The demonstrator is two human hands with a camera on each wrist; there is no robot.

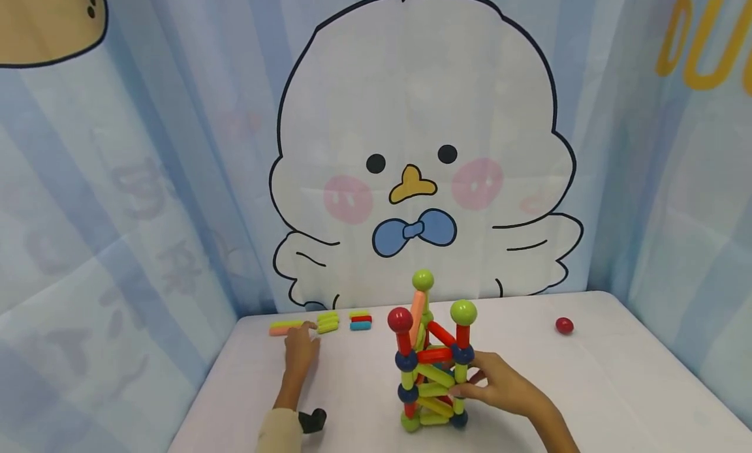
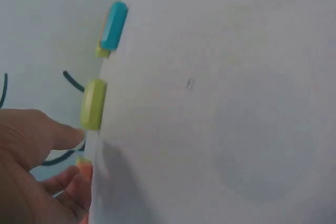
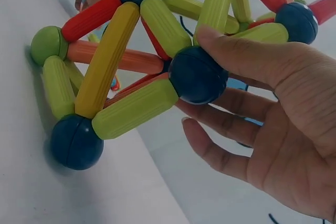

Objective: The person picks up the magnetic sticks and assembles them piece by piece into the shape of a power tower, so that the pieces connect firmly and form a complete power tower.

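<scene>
A tower of magnetic rods and balls [image 1: 435, 356] stands on the table in the head view, with red, green and dark blue balls joined by rods. My right hand [image 1: 499, 382] holds its right side. In the right wrist view, the thumb lies on a green rod beside a dark blue ball [image 3: 198, 75], with fingers behind. My left hand [image 1: 301, 350] reaches to the back left, at an orange rod [image 1: 279, 331] and a yellow-green rod [image 1: 285, 324]. Its fingers look parted in the left wrist view, and the orange rod is partly hidden by them.
Right of my left hand lie several yellow-green rods [image 1: 328, 322], then a small row with a blue rod [image 1: 361, 326] and a red rod [image 1: 361, 319]. A loose red ball [image 1: 564, 326] rests at the back right of the white table [image 1: 235, 401]. A printed curtain [image 1: 247, 146] hangs behind.
</scene>
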